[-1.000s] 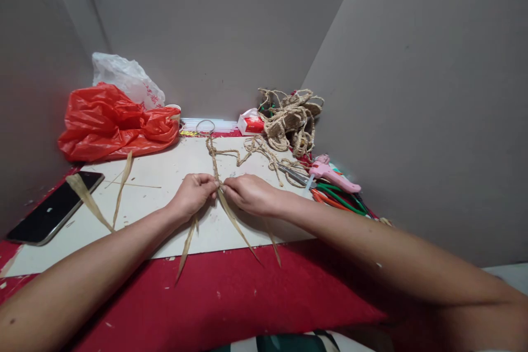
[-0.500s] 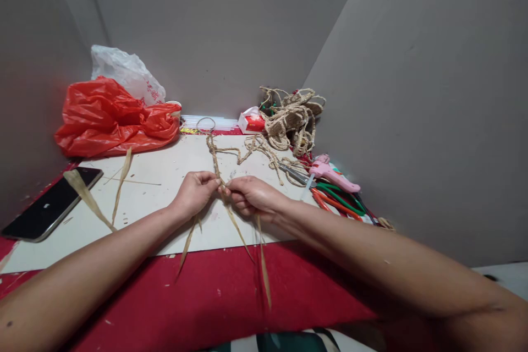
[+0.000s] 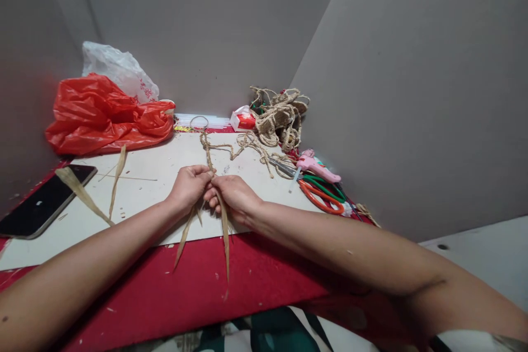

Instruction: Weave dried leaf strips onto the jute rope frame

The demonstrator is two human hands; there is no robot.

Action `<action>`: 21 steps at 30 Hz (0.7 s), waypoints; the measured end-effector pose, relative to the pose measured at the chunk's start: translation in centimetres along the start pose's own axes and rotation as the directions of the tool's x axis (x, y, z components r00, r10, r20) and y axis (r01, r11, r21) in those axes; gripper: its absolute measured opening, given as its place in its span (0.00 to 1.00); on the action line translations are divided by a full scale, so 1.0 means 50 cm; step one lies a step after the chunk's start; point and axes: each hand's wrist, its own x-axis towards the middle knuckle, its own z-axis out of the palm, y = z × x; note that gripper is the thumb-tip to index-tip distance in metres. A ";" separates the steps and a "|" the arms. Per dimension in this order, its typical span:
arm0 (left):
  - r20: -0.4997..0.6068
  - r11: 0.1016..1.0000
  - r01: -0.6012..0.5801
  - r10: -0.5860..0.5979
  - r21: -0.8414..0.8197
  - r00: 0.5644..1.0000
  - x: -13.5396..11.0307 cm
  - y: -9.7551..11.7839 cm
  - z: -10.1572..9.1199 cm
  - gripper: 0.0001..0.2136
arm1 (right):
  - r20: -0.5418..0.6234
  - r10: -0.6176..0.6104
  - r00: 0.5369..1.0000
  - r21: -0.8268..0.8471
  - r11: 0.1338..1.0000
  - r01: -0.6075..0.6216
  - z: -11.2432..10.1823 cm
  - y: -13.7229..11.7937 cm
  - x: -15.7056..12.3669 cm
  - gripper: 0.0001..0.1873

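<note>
The braided cord (image 3: 208, 157) lies on the white board (image 3: 165, 157), its near end clamped between the fingertips of the left hand (image 3: 188, 190) and, just beside, those of the right hand (image 3: 234, 193), with dry strips (image 3: 225, 236) hanging below. Beyond sits a rope pile (image 3: 280, 116); a phone (image 3: 43, 206) lies left, a glue gun (image 3: 317, 166) right.

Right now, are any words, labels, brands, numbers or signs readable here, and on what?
Nothing is legible.
White plastic bag: red characters, too blurred to read.
Red-and-white box: any print is too small.
Black phone: small pale mark, too small to read.
</note>
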 end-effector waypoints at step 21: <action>0.041 0.971 0.126 -0.137 0.203 0.990 0.023 0.026 -0.031 0.05 | 0.475 0.152 0.867 -0.307 0.952 0.001 -0.109 -0.046 0.069 0.18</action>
